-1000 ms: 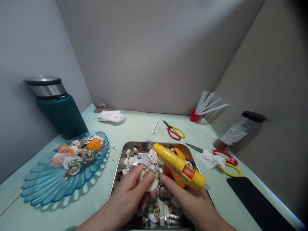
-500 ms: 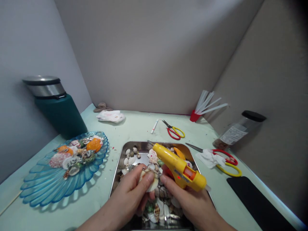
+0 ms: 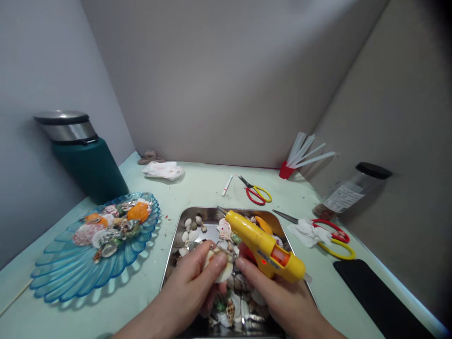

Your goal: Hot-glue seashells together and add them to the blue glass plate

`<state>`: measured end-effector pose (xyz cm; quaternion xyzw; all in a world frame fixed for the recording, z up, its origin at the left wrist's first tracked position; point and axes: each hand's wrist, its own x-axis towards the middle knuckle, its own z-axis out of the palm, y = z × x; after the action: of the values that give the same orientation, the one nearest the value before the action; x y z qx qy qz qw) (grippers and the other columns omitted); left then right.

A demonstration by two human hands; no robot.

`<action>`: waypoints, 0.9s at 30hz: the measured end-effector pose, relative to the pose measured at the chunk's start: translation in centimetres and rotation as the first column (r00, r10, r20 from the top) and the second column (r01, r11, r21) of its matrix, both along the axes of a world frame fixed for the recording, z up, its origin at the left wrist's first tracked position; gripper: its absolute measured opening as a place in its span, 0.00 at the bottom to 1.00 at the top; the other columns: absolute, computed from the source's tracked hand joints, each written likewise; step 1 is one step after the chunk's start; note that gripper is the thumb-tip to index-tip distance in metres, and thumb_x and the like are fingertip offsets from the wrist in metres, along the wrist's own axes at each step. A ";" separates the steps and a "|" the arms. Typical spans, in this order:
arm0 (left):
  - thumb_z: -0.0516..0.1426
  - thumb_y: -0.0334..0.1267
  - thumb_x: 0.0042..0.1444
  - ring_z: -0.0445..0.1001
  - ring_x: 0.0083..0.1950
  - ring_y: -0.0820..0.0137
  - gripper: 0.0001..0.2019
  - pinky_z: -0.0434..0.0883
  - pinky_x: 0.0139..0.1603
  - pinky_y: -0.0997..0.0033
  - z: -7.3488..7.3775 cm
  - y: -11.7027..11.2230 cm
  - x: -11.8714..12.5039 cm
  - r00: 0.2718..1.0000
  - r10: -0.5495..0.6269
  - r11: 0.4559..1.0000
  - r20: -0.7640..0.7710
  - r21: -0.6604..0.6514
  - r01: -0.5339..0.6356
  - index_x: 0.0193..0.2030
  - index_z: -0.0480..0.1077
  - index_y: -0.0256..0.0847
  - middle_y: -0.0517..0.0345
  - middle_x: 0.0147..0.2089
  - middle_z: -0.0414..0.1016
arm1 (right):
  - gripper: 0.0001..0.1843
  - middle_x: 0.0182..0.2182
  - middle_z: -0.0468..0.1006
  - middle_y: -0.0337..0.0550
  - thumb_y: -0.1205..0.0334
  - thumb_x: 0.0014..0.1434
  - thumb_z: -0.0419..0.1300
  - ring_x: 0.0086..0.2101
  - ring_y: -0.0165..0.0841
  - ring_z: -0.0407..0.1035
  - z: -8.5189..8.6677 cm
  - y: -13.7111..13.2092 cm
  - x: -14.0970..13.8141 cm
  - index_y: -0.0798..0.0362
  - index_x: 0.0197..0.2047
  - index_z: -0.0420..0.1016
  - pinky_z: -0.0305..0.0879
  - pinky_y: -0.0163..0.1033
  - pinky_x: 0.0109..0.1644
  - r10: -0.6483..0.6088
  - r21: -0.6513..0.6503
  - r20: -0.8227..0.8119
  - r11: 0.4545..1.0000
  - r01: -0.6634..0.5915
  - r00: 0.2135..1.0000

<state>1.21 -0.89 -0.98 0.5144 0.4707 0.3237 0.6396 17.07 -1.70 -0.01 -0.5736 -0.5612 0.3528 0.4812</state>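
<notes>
Over the metal tray (image 3: 176, 241), my left hand (image 3: 190, 282) pinches a pale, cream-coloured shell (image 3: 225, 273) between thumb and fingers. A small metallic-looking piece lies along the shell's upper edge; its kind is unclear. My right hand (image 3: 278, 296) is closed around a yellow hot glue gun (image 3: 250, 235), whose nozzle points up and to the left. The right thumb and fingertip come close to the shell's right side; whether they touch it is unclear. Below both hands, the tray holds many mixed seashells (image 3: 231, 308), some white, some spotted.
A blue scalloped plate (image 3: 70, 278) with shells and a teal bottle (image 3: 90, 165) stand left. Behind the tray lie scissors (image 3: 259, 194) and a white pen (image 3: 227, 185). At right are larger scissors (image 3: 330, 226), a red cup (image 3: 286, 170) of glue sticks, a jar (image 3: 344, 195) and a black slab (image 3: 374, 292).
Almost everything stays put. The glue gun in my right hand has shifted very slightly right; the shell remains in my left hand.
</notes>
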 end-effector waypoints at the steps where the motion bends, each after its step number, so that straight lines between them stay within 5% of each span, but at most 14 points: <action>1: 0.50 0.51 0.58 0.56 0.13 0.81 0.15 0.51 0.12 0.82 0.0 0.0 0.0 1.000 -0.001 1.000 -0.001 -0.002 0.001 0.30 0.59 0.42 0.68 0.19 0.63 | 0.13 0.33 0.82 0.46 0.55 0.47 0.64 0.35 0.41 0.76 0.0 0.0 0.0 0.53 0.35 0.80 0.73 0.43 0.42 0.000 0.001 0.000 1.000 0.000 1.000; 11: 0.50 0.52 0.57 0.56 0.14 0.80 0.16 0.53 0.14 0.81 -0.2 -0.1 -0.2 1.000 0.002 1.000 -0.006 0.021 -0.002 0.31 0.61 0.41 0.66 0.19 0.65 | 0.12 0.33 0.82 0.44 0.57 0.50 0.63 0.35 0.40 0.76 -0.4 0.2 0.4 0.53 0.36 0.79 0.72 0.43 0.43 0.034 0.000 0.054 0.999 -0.034 0.998; 17: 0.50 0.51 0.57 0.61 0.16 0.76 0.17 0.59 0.17 0.80 0.0 0.0 -0.2 0.999 0.017 1.000 0.041 -0.021 -0.016 0.47 0.62 0.42 0.67 0.16 0.64 | 0.09 0.32 0.82 0.43 0.58 0.50 0.63 0.34 0.39 0.76 -0.1 0.0 0.0 0.52 0.35 0.78 0.74 0.41 0.40 0.035 0.037 0.035 0.999 -0.036 0.999; 22: 0.58 0.49 0.51 0.68 0.31 0.71 0.16 0.71 0.28 0.75 0.6 0.3 -0.1 0.979 0.161 0.986 0.125 0.026 -0.166 0.41 0.65 0.42 0.61 0.30 0.68 | 0.09 0.29 0.81 0.41 0.55 0.50 0.62 0.30 0.37 0.76 0.1 -0.1 -0.2 0.50 0.33 0.76 0.75 0.37 0.35 0.035 0.049 -0.001 0.998 -0.035 0.999; 27: 0.61 0.46 0.48 0.65 0.29 0.73 0.15 0.73 0.27 0.72 0.7 0.5 -0.1 0.957 0.181 0.983 0.228 -0.052 -0.173 0.38 0.64 0.41 0.63 0.29 0.65 | 0.08 0.30 0.81 0.40 0.57 0.50 0.62 0.31 0.38 0.76 -0.2 0.0 -0.1 0.50 0.34 0.76 0.74 0.38 0.36 0.007 0.031 0.019 1.000 -0.007 1.000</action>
<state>1.14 -0.38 -0.28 0.4187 0.4419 0.4301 0.6667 17.02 -1.68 -0.16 -0.5674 -0.5729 0.3405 0.4836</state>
